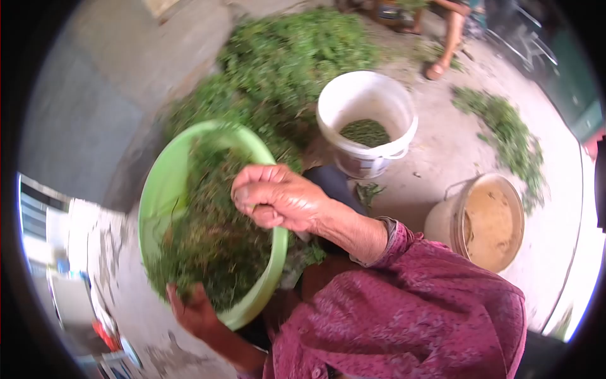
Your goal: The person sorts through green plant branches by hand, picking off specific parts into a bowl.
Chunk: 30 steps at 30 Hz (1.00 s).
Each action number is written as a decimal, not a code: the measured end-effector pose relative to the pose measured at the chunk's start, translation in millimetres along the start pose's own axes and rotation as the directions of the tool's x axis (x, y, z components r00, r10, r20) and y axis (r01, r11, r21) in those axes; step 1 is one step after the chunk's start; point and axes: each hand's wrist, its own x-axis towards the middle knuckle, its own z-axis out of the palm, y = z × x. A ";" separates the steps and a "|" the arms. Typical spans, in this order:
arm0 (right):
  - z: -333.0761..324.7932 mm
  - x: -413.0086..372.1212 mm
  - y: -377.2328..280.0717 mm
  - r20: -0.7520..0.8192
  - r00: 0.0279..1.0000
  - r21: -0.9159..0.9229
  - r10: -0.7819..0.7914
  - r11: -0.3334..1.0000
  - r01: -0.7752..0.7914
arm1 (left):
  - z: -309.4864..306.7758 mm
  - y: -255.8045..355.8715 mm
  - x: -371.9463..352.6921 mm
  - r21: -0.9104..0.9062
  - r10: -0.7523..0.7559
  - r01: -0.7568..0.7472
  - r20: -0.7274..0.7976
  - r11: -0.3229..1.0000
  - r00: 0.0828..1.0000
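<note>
Bright daylight, glare bleaching ground [568, 278] far right of the right hand [278, 199] gripping the green basin [158, 189]; motion blur left of the grip; fisheye bending, black vignette at edges

Tilted green basin [159, 189], full of greens [214, 246]

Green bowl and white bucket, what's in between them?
In the head view, the edge of the leafy green pile fills the gap between the green bowl and the white bucket.

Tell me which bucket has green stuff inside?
The white bucket, beside the green basin; greens lie at its bottom. The tan bucket looks brownish inside.
</note>
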 end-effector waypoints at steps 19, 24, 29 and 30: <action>-102.8 -7.5 -70.9 -0.160 0.901 -0.714 -0.404 0.677 0.176 | 77.8 -17.8 -27.0 0.061 -0.067 0.068 -0.018 0.996 0.998; -14.8 14.8 2.9 0.163 0.987 -0.754 0.012 0.646 0.117 | 73.4 -12.7 -35.4 0.122 -0.084 0.081 0.021 0.989 0.996; 13.2 19.5 56.5 0.327 0.933 -0.821 0.150 0.534 0.202 | 63.2 -13.2 -46.5 0.368 -0.043 0.013 0.072 0.930 0.996; 16.5 18.5 63.3 0.325 0.933 -0.826 0.154 0.527 0.200 | 61.6 -14.6 -47.7 0.413 -0.029 -0.018 0.108 0.911 0.994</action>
